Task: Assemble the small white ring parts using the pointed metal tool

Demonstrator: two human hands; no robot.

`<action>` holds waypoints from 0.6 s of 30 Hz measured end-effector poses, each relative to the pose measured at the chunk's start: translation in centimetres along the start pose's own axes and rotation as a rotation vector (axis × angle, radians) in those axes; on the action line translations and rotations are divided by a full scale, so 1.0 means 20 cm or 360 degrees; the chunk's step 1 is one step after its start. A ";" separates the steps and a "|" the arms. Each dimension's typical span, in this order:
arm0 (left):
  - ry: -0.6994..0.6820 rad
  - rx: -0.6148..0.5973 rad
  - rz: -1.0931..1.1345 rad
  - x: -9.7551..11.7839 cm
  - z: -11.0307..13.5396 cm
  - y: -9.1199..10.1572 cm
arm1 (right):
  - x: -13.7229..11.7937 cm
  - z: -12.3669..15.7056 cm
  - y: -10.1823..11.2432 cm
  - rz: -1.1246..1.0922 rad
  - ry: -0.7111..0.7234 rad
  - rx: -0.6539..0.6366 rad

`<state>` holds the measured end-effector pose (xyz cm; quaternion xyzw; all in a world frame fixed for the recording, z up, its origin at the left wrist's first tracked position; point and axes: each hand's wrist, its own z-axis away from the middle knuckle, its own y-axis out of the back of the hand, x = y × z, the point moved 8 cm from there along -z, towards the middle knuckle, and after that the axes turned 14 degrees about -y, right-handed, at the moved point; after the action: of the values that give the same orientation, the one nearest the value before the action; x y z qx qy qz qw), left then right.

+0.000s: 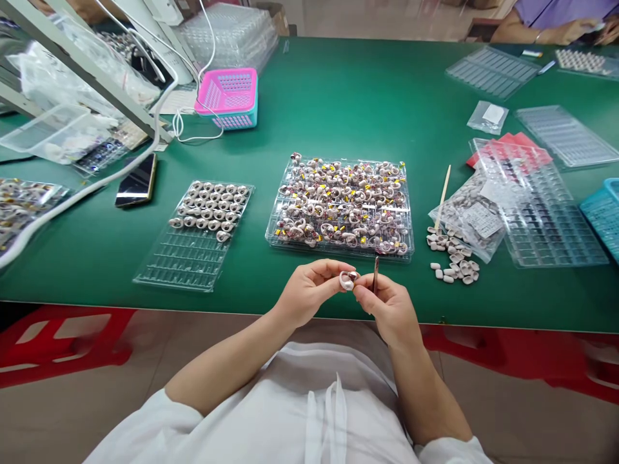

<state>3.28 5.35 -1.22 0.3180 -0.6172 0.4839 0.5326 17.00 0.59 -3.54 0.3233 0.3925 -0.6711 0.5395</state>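
My left hand (309, 291) pinches a small off-white earbud housing (347, 280) with a loop shape and a dark reddish part inside. Dark tweezers (376, 273) stick up from between the fingers of my right hand (389, 306). Its thumb and fingertip also touch the housing's right side. Just beyond both hands, a stack of clear trays (341, 251) carries many similar housings with reddish wires and yellow tabs. To the left, a clear tray (178, 261) has rows of off-white housings in its far half. Loose off-white shell pieces (457, 261) lie to the right.
A wooden stick (443, 193) and bagged shells (464, 212) lie right, beside a clear tray (556, 219) and a blue basket (604, 209). Left are a phone (138, 180), a white cable (97, 183) and a pink basket (227, 90). Another person's hands (575, 31) are across the table.
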 end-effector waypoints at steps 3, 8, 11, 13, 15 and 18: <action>-0.0061 0.0020 -0.0064 0.00 0.00 0.00 | 0.02 0.00 0.00 -0.0044 0.0022 0.0000; -0.0105 0.0058 -0.0035 -0.01 0.00 0.00 | 0.03 0.02 0.00 -0.0133 0.0127 0.0039; -0.0104 0.0067 0.0041 -0.01 0.00 0.00 | 0.03 0.03 -0.01 -0.0161 0.0190 0.0052; -0.0099 0.0063 0.0075 -0.01 0.00 0.00 | 0.02 0.03 -0.01 -0.0202 0.0223 0.0050; -0.0108 0.0065 0.0079 -0.01 0.00 0.00 | 0.02 0.03 -0.01 -0.0245 0.0243 0.0042; -0.0138 0.0074 0.0034 0.00 0.00 0.00 | 0.03 0.02 -0.01 -0.0271 0.0254 0.0024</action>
<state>3.17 5.29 -1.21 0.3445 -0.6316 0.4896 0.4927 16.69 -0.06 -3.70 0.3452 0.4551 -0.6897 0.4451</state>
